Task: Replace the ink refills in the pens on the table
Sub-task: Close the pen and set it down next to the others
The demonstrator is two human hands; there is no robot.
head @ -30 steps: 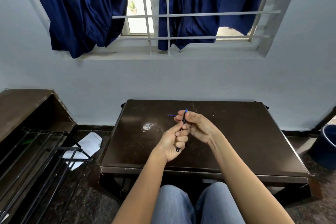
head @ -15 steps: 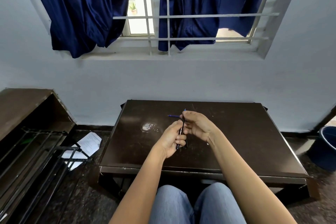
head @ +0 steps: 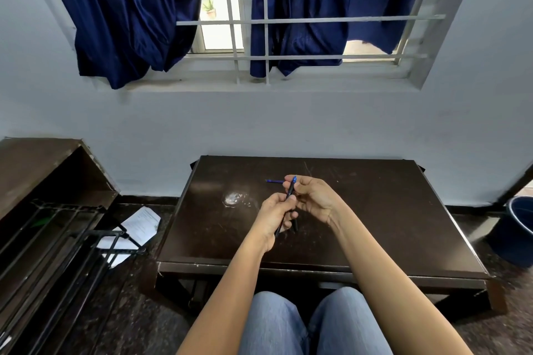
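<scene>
Head: both hands [head: 275, 214] [head: 314, 196] grip pen [head: 291, 188].

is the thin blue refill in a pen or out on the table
Out: the blue refill lies bare on the table, no barrel around it, beside the right hand pinching the pen.

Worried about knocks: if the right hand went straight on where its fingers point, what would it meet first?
Probably the blue refill on the table just past the right hand, which pinches the pen; height unclear.
</scene>
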